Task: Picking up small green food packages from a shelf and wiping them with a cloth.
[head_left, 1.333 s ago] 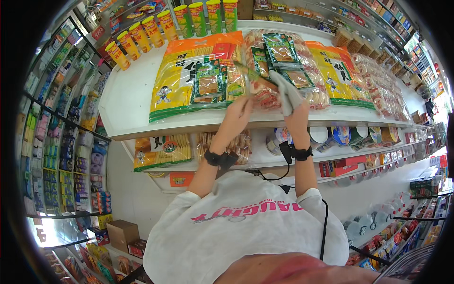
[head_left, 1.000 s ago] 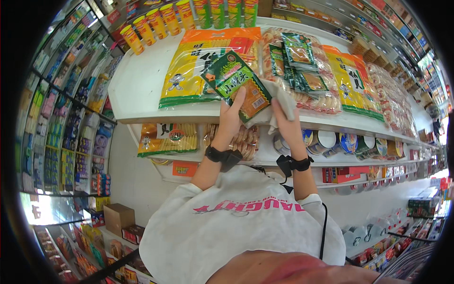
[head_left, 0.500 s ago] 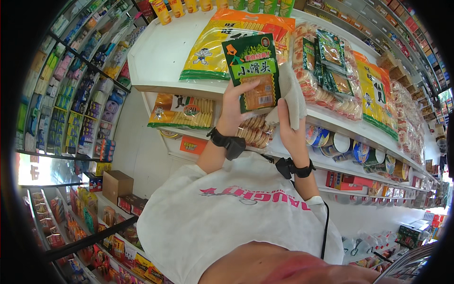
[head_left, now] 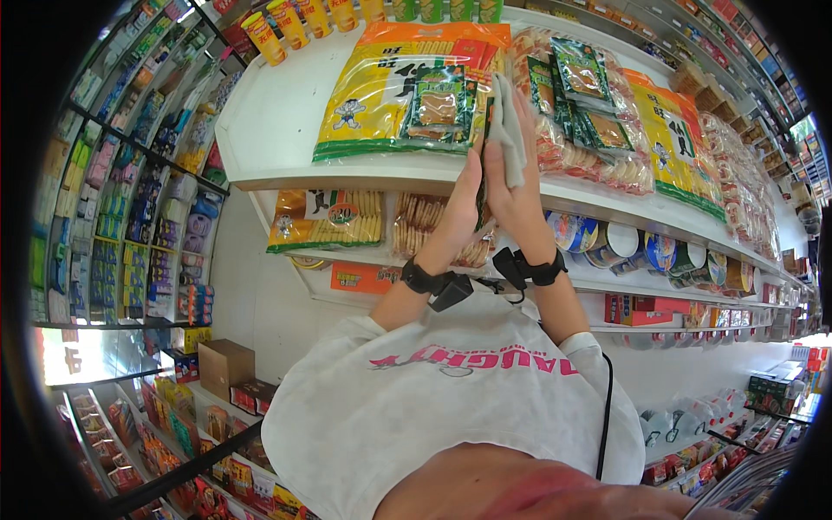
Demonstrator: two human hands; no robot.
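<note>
A green snack packet (head_left: pixel 489 117) stands nearly edge-on between my two hands above the shelf's front edge. Its printed front is turned out of sight. My left hand (head_left: pixel 466 198) bears on the packet's left side, thumb pointing up. On the other side, my right hand (head_left: pixel 515 206) holds a pale grey cloth (head_left: pixel 511 143) near the packet. Some of the fingers are hidden behind the cloth and packet. Just beyond my left hand, several small green packets (head_left: pixel 440 106) lie on a large yellow snack bag (head_left: pixel 368 95).
More green packets (head_left: pixel 582 74) rest on a clear bag of wrapped snacks (head_left: pixel 628 169) to the right. Orange canisters (head_left: pixel 264 39) and green canisters (head_left: pixel 459 9) line the back of the white shelf (head_left: pixel 269 121). Lower shelves carry cracker bags (head_left: pixel 355 221) and round tubs (head_left: pixel 620 238).
The packet has turned from facing me to nearly edge-on, and the cloth has risen beside it. My hands have come closer together. Green packets on the yellow bag have come into sight.
</note>
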